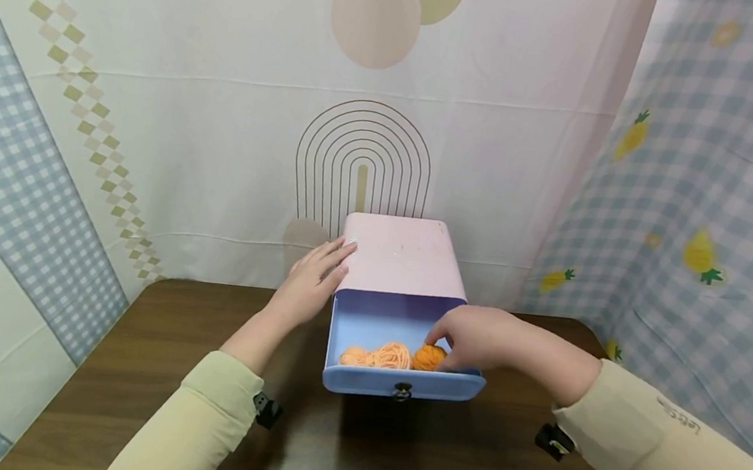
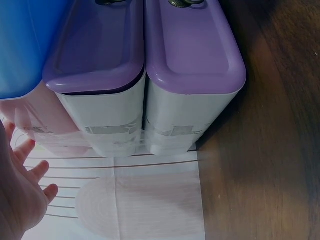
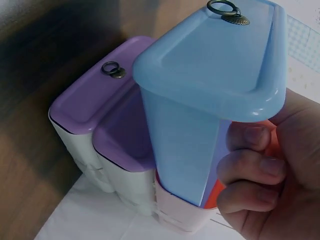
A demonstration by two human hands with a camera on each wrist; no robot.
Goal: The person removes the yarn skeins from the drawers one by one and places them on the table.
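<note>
A blue drawer (image 1: 361,381) stands pulled out of the pink top cabinet (image 1: 405,257), with a small ring pull (image 1: 402,392) on its front. Inside, near the front, lie peach yarn (image 1: 394,356) in two rounded bunches and a darker orange yarn ball (image 1: 429,358). My right hand (image 1: 481,339) reaches over the drawer's right side and pinches the orange ball; in the right wrist view its fingers (image 3: 252,167) are curled, partly hiding the orange. My left hand (image 1: 308,283), fingers extended, rests against the cabinet's upper left edge.
Under the pink cabinet, the wrist views show two white units with purple drawer fronts (image 2: 195,50) and ring pulls (image 3: 111,69). A brown wooden table (image 1: 202,324) carries the stack. Printed cloth (image 1: 218,172) hangs close behind, with checked cloth (image 1: 699,185) at the right.
</note>
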